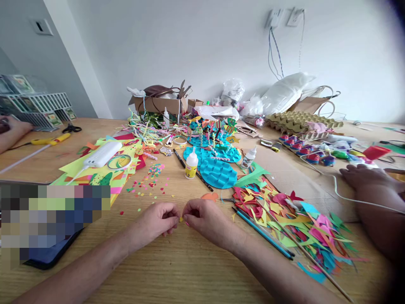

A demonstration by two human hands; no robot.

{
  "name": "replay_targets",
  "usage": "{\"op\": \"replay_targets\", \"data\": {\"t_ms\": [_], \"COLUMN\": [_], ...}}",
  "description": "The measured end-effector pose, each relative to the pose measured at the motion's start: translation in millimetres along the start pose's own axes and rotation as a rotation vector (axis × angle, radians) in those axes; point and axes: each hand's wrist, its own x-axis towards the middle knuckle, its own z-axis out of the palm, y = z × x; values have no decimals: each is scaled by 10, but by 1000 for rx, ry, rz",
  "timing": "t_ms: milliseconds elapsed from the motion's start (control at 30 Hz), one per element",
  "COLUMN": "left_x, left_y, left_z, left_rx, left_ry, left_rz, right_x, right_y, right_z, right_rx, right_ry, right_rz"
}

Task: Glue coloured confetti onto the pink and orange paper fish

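Note:
My left hand (163, 217) and my right hand (204, 217) meet low over the wooden table, fingertips pinched close together. Between them shows a tiny yellow paper piece (181, 219), gripped from both sides. Just behind my right hand lies an orange paper shape (210, 197), partly covered by it. Farther back stands a white glue bottle (191, 165) with a yellow label, beside a blue scalloped paper disc (218, 173). Small paper confetti (155, 170) is scattered behind my left hand. A black pen (179, 158) lies behind the glue bottle.
Colourful paper scraps (284, 215) and blue pencils (264, 234) spread at the right. A white power bank (103, 154) rests on coloured sheets at the left, near a phone (53, 257). Another person's hand (370, 179) is at far right, another person's arm (14, 131) at far left.

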Motion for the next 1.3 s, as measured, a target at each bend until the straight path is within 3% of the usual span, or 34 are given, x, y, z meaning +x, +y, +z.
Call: {"op": "replay_targets", "data": {"t_ms": [400,700,800,967,1033,1300], "left_x": [16,28,7,-15,-12,-25], "left_y": [41,146,153,9,-55,-82], "left_z": [5,43,59,159,198,237], "left_rx": [159,210,424,734,796,889], "left_ry": [-37,-58,23,131,145,124], "left_rz": [19,25,148,561,656,687], "right_x": [-21,-53,-87,-144,-147,-105], "right_y": [5,112,186,262,268,314], "right_z": [-22,-127,-217,-229,-185,-23], "right_rx": [-139,-104,-111,-190,-235,-383], "right_ry": [-57,-92,-70,-99,-112,-91], "right_rz": [-41,-65,-33,9,21,5]}}
